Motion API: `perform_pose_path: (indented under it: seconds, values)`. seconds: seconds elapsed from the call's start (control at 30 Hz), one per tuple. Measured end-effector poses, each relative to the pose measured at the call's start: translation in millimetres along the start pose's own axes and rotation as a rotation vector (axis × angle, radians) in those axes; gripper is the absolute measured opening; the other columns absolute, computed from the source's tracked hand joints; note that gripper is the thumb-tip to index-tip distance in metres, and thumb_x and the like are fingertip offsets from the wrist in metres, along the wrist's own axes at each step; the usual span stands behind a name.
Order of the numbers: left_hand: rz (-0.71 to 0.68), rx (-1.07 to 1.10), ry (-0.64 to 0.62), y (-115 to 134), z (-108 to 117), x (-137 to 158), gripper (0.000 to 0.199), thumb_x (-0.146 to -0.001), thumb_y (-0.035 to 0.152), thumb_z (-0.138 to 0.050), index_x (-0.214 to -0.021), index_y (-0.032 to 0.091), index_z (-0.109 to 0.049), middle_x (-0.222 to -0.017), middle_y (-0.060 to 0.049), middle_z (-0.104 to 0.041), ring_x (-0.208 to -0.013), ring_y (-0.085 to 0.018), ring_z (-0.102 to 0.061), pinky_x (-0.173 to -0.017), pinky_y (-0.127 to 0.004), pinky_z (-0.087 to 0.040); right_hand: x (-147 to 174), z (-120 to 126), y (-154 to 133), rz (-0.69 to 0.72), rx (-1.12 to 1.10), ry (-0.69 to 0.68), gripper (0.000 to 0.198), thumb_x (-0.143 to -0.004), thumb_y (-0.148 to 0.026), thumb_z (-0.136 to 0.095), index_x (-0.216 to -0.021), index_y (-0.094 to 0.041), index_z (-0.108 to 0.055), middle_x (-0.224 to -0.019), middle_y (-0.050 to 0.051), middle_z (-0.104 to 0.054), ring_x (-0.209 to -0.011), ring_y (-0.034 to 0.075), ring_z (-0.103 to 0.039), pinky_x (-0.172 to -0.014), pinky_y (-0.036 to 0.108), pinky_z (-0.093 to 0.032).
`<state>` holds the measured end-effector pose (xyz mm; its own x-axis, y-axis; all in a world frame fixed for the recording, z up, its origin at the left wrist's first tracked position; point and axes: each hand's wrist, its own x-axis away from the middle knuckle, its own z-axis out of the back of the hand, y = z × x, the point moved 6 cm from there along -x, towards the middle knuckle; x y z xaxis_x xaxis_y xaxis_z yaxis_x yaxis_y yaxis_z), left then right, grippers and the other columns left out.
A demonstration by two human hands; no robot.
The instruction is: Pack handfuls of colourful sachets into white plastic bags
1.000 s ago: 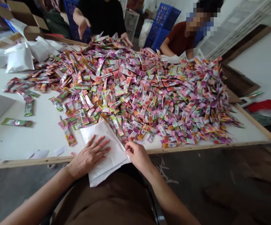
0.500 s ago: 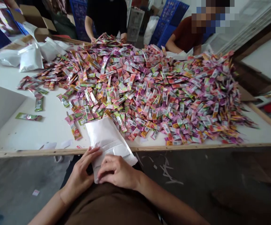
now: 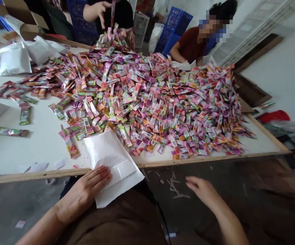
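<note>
A white padded mailer [image 3: 111, 146] lies slanted across the table's front edge, its lower end over my lap. My left hand [image 3: 86, 190] lies on the mailer's left side with fingers stretched flat over it; the thumb is hidden. To the right, my right hand [image 3: 202, 189] hangs in the air over the floor, away from the mailer. Its fingers point left, stretched out, and no object shows in them. Beyond the mailer spreads a large heap of small colourful stick packets [image 3: 147, 102]. A loose packet [image 3: 71, 146] rests just left of the mailer.
More white mailers [image 3: 14, 59] lie at the back left near a cardboard box [image 3: 25, 17]. A wooden rim [image 3: 214, 156] edges the table. Across it, a co-worker's hand [image 3: 98, 12] is raised beside a packet; another person [image 3: 190, 44] sits right. White strips [image 3: 175, 190] litter the floor.
My right hand has left the mailer and swung right. My left hand now lies flatter on the mailer, whose lower end is spread out. A co-worker's hand has risen above the heap.
</note>
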<state>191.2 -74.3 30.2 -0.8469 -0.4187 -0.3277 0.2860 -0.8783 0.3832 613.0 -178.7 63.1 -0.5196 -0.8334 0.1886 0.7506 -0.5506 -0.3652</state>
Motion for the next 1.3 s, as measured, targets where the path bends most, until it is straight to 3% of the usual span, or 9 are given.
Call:
perform_pose_path:
  seconds: [0.1, 0.2, 0.37, 0.47, 0.53, 0.67, 0.87, 1.03, 1.3]
  values:
    - [-0.038, 0.061, -0.046, 1.7, 1.4, -3.6, 0.06, -0.094, 0.009, -0.037, -0.153, 0.022, -0.034, -0.143, -0.01, -0.057, -0.137, -0.023, -0.047, -0.112, -0.038, -0.042, -6.9, -51.5, -111.6, 0.267, -0.568, -0.229, 0.041, -0.089, -0.057, -0.052, -0.091, -0.022, -0.074, -0.093, 0.01, -0.075, -0.088, 0.025, -0.071, -0.084, 0.039, -0.054]
    - [-0.005, 0.091, -0.034, 1.5, 4.2, 5.1, 0.058, -0.095, 0.011, -0.037, -0.152, 0.02, -0.036, -0.14, -0.012, -0.059, -0.133, -0.023, -0.051, -0.108, -0.036, -0.046, -6.3, -119.6, -218.7, 0.482, -0.827, -0.858, 0.062, -0.088, -0.071, -0.048, -0.101, -0.016, -0.073, -0.09, 0.009, -0.073, -0.086, 0.021, -0.07, -0.084, 0.036, -0.055]
    - [0.224, 0.241, 0.152, -7.9, 2.8, 27.7, 0.054, -0.088, 0.001, -0.038, -0.135, 0.022, -0.056, -0.127, -0.01, -0.069, -0.122, -0.021, -0.061, -0.102, -0.033, -0.051, -17.4, -135.5, -232.4, 0.614, -0.697, -1.117, 0.082, -0.069, -0.083, -0.058, -0.111, -0.013, -0.07, -0.11, 0.014, -0.069, -0.103, 0.025, -0.067, -0.092, 0.037, -0.052]
    - [0.385, 0.355, 0.27, -16.0, 3.2, 32.0, 0.034, -0.089, 0.007, -0.051, -0.115, 0.024, -0.065, -0.114, -0.005, -0.075, -0.107, -0.018, -0.069, -0.095, -0.026, -0.053, -7.4, -115.8, -214.2, 0.869, -0.581, -1.075, 0.079, -0.058, -0.06, -0.085, -0.124, -0.021, -0.065, -0.133, 0.012, -0.061, -0.126, 0.028, -0.055, -0.109, 0.038, -0.04]
    - [0.493, 0.397, 0.297, -20.9, 5.0, 31.4, 0.024, -0.089, 0.017, -0.06, -0.11, 0.027, -0.068, -0.107, -0.001, -0.077, -0.098, -0.016, -0.072, -0.089, -0.021, -0.054, -3.5, -112.8, -208.0, 0.863, -0.629, -0.962, 0.06, -0.067, -0.049, -0.085, -0.118, -0.021, -0.069, -0.13, 0.011, -0.064, -0.125, 0.026, -0.056, -0.109, 0.037, -0.039]
    - [0.72, 0.42, 0.336, -28.4, 12.7, 30.0, 0.02, -0.084, 0.038, -0.068, -0.099, 0.026, -0.074, -0.086, 0.003, -0.079, -0.075, -0.016, -0.074, -0.069, -0.016, -0.055, -9.4, -129.8, -203.1, 0.533, -0.823, -0.649, 0.023, -0.082, -0.041, -0.073, -0.085, -0.018, -0.075, -0.086, 0.005, -0.073, -0.084, 0.02, -0.067, -0.08, 0.03, -0.051]
    - [1.166, 0.458, 0.365, -39.5, 10.2, 34.3, 0.042, -0.076, 0.06, -0.064, -0.077, 0.019, -0.073, -0.061, 0.001, -0.068, -0.057, -0.016, -0.062, -0.053, -0.02, -0.047, -16.9, -140.6, -201.4, 0.247, -0.777, -0.374, 0.043, -0.084, -0.041, -0.063, -0.05, -0.016, -0.058, -0.051, -0.004, -0.044, -0.054, 0.011, -0.039, -0.053, 0.024, -0.031]
    - [1.358, 0.423, 0.309, -39.0, 9.4, 34.0, 0.049, -0.072, 0.066, -0.061, -0.057, 0.02, -0.052, -0.052, 0.004, -0.043, -0.052, -0.012, -0.041, -0.047, -0.02, -0.034, -20.4, -141.0, -199.0, 0.155, -0.777, -0.348, 0.034, -0.077, -0.036, -0.065, -0.05, -0.018, -0.056, -0.052, -0.004, -0.041, -0.055, 0.011, -0.036, -0.054, 0.026, -0.028]
    - [1.449, 0.247, 0.149, -43.2, 10.1, 46.5, 0.049, -0.074, 0.068, -0.059, -0.058, 0.023, -0.05, -0.05, 0.004, -0.045, -0.051, -0.014, -0.046, -0.053, -0.024, -0.037, -29.8, -156.8, -201.5, 0.12, -0.629, -0.393, 0.02, -0.071, -0.027, -0.067, -0.057, -0.019, -0.055, -0.055, -0.004, -0.048, -0.055, 0.012, -0.044, -0.054, 0.025, -0.031]
